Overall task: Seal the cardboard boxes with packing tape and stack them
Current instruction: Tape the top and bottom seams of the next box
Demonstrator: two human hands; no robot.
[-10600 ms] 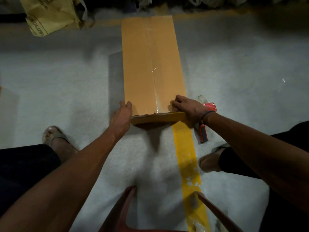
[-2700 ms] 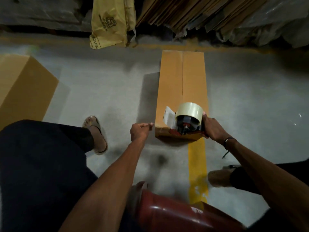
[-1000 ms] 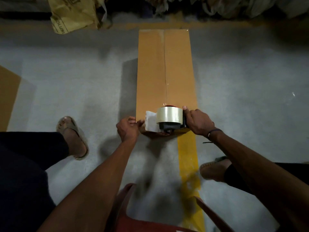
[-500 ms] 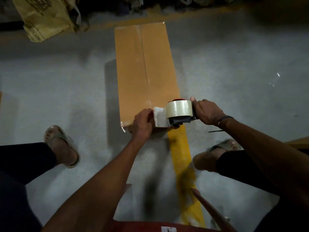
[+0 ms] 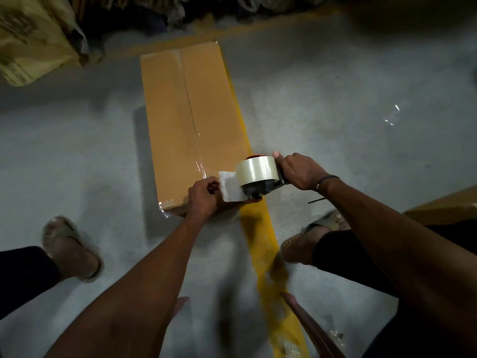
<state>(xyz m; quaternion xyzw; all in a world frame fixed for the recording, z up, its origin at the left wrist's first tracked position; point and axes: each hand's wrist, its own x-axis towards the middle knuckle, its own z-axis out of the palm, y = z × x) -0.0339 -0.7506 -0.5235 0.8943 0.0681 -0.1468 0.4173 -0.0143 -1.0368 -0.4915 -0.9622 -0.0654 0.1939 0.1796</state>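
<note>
1. Lying flat on the grey concrete floor, the long cardboard box runs away from the person, its two top flaps meeting in a centre seam.
2. Clear tape glints along the near part of that seam and at the box's near left corner.
3. At the box's near end, the right hand has its fingers curled round the handle of the tape dispenser, thumb pointing up beside the roll.
4. The roll of clear packing tape sits on the dispenser, just above the near right part of the box top.
5. The left hand has its fingers bent in, pinching the loose whitish tape end that comes off the roll.
6. A yellow floor line passes beside the box's right edge and continues toward the person.
7. Both feet wear sandals: one at left, one at right.
8. A yellow bag at far left carries dark printing, too blurred to read.
9. Another cardboard box shows at the right edge, well apart from the long one.
10. A dark red curved object, not identifiable, shows at the bottom.
</note>
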